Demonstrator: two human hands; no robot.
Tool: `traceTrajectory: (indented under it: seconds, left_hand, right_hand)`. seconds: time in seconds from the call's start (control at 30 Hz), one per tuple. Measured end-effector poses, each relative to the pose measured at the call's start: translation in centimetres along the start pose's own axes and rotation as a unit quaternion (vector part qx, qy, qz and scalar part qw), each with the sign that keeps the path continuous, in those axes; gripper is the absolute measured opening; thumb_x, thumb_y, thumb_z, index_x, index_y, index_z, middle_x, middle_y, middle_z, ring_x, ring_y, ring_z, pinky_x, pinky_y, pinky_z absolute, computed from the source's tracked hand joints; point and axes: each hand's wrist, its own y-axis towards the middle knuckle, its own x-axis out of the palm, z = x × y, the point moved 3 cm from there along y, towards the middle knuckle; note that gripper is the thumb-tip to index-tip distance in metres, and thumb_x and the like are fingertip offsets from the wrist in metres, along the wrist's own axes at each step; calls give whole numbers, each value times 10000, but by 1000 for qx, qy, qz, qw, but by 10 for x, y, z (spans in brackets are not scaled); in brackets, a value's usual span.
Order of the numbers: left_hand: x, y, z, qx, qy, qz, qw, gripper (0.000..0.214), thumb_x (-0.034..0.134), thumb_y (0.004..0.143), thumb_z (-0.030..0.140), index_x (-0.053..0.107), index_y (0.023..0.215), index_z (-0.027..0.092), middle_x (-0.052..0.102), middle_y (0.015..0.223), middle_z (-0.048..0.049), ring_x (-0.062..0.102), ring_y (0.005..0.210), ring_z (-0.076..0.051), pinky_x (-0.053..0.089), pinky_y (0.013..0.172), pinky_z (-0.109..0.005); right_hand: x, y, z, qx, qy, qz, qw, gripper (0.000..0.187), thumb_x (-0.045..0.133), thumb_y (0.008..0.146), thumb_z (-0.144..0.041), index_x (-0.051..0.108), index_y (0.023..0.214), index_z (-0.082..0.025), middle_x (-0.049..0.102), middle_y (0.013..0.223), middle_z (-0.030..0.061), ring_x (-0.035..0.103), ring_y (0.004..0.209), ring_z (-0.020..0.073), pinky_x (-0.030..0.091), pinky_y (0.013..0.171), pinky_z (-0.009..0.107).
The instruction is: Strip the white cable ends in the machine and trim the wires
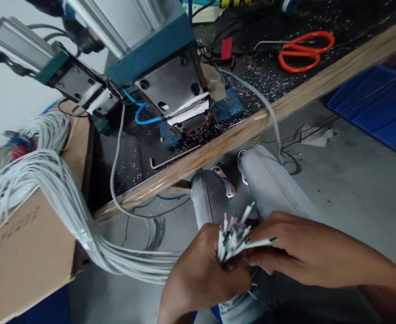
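My left hand (202,270) is closed round a thick bundle of white cables (126,263), whose cut ends (233,231) with coloured cores stick up beside my thumb. My right hand (299,249) pinches single cable ends at the top of that bundle, fingers pressed together. The bundle sweeps left and up over a cardboard box (18,252). Both hands are above my lap, in front of my grey trouser knees (268,180).
A bench with a wooden front edge (238,135) carries a blue and steel pneumatic press (170,81), blue air hoses and orange scissors (304,51). Coloured wire scraps litter the black mat. A blue bin (383,108) stands on the concrete floor at right.
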Motion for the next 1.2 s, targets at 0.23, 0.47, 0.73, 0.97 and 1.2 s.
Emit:
traceTrajectory:
  seconds: [0.23, 0.47, 0.73, 0.97, 1.2]
  left_hand:
    - [-2, -1, -7, 101, -134, 187, 968, 142, 701, 899, 154, 623, 801, 220, 591, 665, 71, 552, 470, -75, 406, 478, -202]
    - [-2, -5, -4, 110, -154, 243, 952, 177, 712, 942, 148, 674, 779, 205, 620, 621, 71, 527, 479, -49, 434, 531, -174]
    - [1, -5, -6, 87, -164, 241, 953, 278, 729, 967, 235, 658, 702, 186, 601, 567, 54, 516, 509, -74, 416, 536, -196]
    - [1, -8, -9, 77, -161, 244, 953, 251, 729, 974, 242, 675, 735, 189, 616, 580, 61, 523, 508, -59, 407, 524, -170]
    - [1, -6, -8, 71, -157, 245, 954, 197, 749, 954, 256, 683, 779, 194, 614, 534, 67, 494, 443, -54, 361, 459, -163]
  right_hand:
    - [29, 27, -4, -2, 460, 71, 885, 321, 686, 988, -465, 610, 860, -180, 659, 741, -35, 584, 499, 48, 444, 496, 163]
    - [45, 40, -7, -71, 539, 108, 832, 291, 703, 1004, -403, 652, 855, -158, 647, 652, -58, 600, 458, 32, 482, 488, 122]
    - [47, 41, 1, -80, 543, 121, 827, 270, 684, 1015, -388, 649, 869, -164, 657, 687, -40, 592, 455, 46, 495, 479, 147]
    - [45, 39, 1, -69, 525, 116, 840, 282, 707, 998, -409, 644, 871, -165, 663, 702, -34, 601, 453, 52, 503, 474, 156]
    - [44, 39, 3, -63, 510, 117, 850, 299, 703, 998, -434, 645, 888, -162, 679, 725, -21, 618, 473, 54, 493, 486, 156]
